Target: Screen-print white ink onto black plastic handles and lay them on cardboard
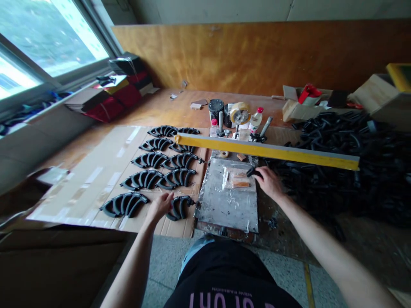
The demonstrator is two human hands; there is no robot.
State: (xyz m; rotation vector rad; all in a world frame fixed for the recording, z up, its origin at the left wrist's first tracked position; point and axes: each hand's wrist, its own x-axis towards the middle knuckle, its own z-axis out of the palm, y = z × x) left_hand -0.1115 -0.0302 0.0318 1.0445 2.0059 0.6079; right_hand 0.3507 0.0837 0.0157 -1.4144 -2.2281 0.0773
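My left hand (160, 206) rests on a black curved plastic part (180, 207) at the near end of two rows of such parts (160, 161) laid out on flattened cardboard (96, 179); its fingers curl over the part's left edge. My right hand (269, 181) reaches to the right edge of a scratched metal plate (229, 196) and closes on a small black piece (252, 172). A clear packet with brownish contents (236, 179) lies on the plate. A long yellow and grey bar (266, 151) runs across above the plate.
A large heap of black curved parts (349, 158) fills the right side. Bottles, a tape roll (240, 113) and black tubs (215, 108) stand behind the bar. Cardboard boxes (302, 109) sit at the back right, red and black items (112, 98) under the window at left.
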